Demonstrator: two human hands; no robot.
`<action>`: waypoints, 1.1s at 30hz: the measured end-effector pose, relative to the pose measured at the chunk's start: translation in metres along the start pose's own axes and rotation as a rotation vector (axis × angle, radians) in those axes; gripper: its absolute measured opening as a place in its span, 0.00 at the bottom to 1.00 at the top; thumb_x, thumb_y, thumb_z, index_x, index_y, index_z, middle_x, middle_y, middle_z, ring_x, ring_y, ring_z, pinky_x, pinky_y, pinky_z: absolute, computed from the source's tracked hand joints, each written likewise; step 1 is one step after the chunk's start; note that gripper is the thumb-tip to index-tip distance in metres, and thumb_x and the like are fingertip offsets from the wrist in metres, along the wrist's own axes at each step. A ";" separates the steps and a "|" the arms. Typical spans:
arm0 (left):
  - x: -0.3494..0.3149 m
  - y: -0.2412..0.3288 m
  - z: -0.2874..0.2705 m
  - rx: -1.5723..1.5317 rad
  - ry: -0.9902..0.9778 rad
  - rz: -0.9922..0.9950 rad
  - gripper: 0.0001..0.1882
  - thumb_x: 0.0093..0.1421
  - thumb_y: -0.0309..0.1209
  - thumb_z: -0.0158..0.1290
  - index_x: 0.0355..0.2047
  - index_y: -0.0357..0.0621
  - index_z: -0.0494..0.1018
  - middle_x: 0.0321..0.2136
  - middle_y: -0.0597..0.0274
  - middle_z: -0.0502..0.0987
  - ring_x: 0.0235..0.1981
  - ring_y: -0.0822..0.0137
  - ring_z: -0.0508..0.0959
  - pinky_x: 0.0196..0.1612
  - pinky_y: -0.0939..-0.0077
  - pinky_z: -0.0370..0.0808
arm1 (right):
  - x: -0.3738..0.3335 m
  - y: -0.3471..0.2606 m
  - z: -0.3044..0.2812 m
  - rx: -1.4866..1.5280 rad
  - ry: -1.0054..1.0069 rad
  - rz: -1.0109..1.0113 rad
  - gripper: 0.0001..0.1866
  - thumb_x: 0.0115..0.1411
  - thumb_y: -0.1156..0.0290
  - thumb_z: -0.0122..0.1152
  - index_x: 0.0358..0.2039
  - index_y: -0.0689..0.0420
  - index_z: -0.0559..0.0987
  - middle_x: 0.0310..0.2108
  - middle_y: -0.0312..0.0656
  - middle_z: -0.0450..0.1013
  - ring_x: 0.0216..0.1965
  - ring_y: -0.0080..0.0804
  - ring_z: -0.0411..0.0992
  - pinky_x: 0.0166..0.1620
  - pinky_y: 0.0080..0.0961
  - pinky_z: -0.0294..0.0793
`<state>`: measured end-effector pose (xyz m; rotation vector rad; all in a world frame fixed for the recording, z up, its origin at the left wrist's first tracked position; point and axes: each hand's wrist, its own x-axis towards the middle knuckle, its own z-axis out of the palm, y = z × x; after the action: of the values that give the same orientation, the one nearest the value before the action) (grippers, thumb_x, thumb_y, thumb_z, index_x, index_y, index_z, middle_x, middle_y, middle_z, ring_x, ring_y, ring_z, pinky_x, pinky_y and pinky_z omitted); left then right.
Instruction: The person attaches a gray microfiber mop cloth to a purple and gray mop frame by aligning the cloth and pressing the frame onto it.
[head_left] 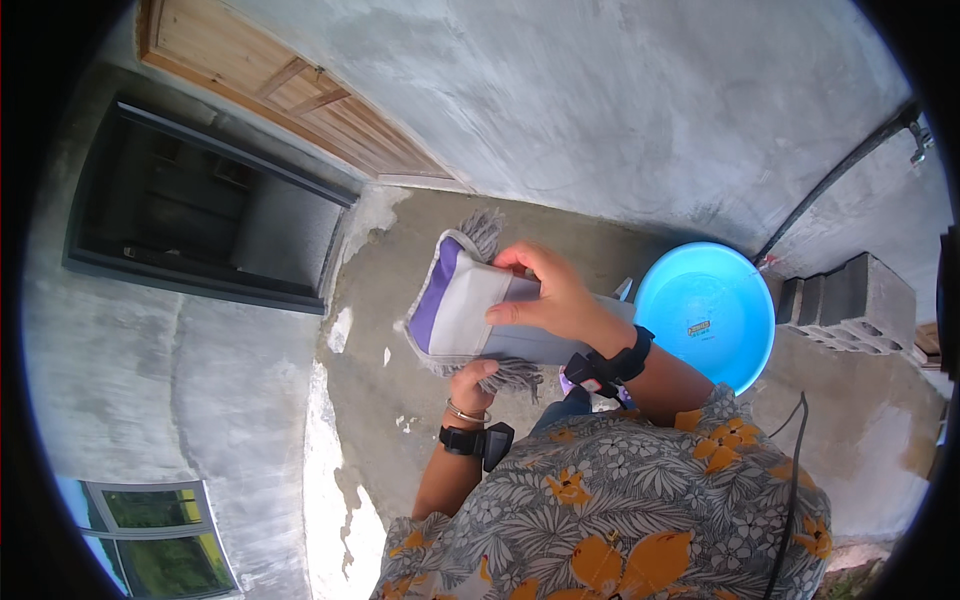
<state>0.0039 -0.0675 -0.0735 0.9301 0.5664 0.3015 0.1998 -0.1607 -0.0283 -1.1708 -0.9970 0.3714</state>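
I hold a flat mop pad point(462, 310) in front of me, above the concrete floor. One end has a purple stripe and a pale grey band, and a longer plain grey part runs right beneath my wrist. Grey fringe hangs from its far and near edges. My left hand point(472, 388) is closed on the near edge, its thumb showing and its other fingers mostly hidden. My right hand point(550, 295) lies across the top, its thumb on the pale band and its fingers bent at the far side, gripping the pad.
A light blue round basin point(655, 335) stands on the floor to my right. Beyond it, grey hollow blocks point(865, 300) are stacked by the wall, near a tap point(920, 145). A dark-framed doorway point(330, 250) and a wooden door point(300, 90) are at the far left.
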 end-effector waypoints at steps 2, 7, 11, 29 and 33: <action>-0.005 -0.022 0.019 0.303 -0.004 0.040 0.22 0.42 0.22 0.54 0.42 0.36 0.70 0.35 0.60 0.75 0.38 0.62 0.74 0.42 0.71 0.71 | -0.001 0.003 -0.011 -0.001 -0.187 0.107 0.20 0.41 0.64 0.72 0.33 0.59 0.76 0.32 0.37 0.69 0.31 0.20 0.66 0.32 0.15 0.66; 0.009 -0.035 0.030 -0.016 0.012 0.134 0.27 0.46 0.20 0.52 0.50 0.36 0.64 0.42 0.58 0.73 0.40 0.61 0.74 0.45 0.69 0.71 | -0.004 0.000 -0.024 -0.060 -0.092 0.014 0.22 0.44 0.61 0.70 0.36 0.59 0.74 0.25 0.37 0.72 0.25 0.26 0.69 0.28 0.21 0.67; 0.011 -0.008 0.038 -0.078 0.143 0.250 0.21 0.46 0.19 0.51 0.44 0.33 0.69 0.38 0.56 0.75 0.38 0.61 0.75 0.43 0.69 0.71 | -0.015 -0.002 -0.053 -0.488 -0.194 0.139 0.22 0.49 0.54 0.63 0.34 0.61 0.74 0.23 0.44 0.72 0.24 0.37 0.70 0.29 0.27 0.68; 0.020 -0.002 0.016 0.586 -0.187 -0.134 0.26 0.47 0.23 0.56 0.49 0.34 0.66 0.47 0.56 0.71 0.48 0.63 0.69 0.52 0.72 0.64 | -0.057 0.038 -0.046 -0.045 -0.044 0.454 0.21 0.54 0.56 0.59 0.32 0.65 0.73 0.20 0.40 0.67 0.26 0.17 0.64 0.27 0.21 0.64; 0.015 0.026 0.035 -0.044 -0.098 0.182 0.36 0.39 0.26 0.61 0.52 0.35 0.62 0.48 0.55 0.69 0.49 0.56 0.69 0.53 0.66 0.64 | -0.058 0.031 -0.039 -0.073 -0.004 0.309 0.21 0.55 0.56 0.57 0.34 0.65 0.72 0.22 0.46 0.69 0.26 0.24 0.68 0.29 0.25 0.66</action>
<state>0.0360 -0.0688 -0.0405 0.9506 0.3849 0.4275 0.2067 -0.2126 -0.0844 -1.3955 -0.8389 0.5857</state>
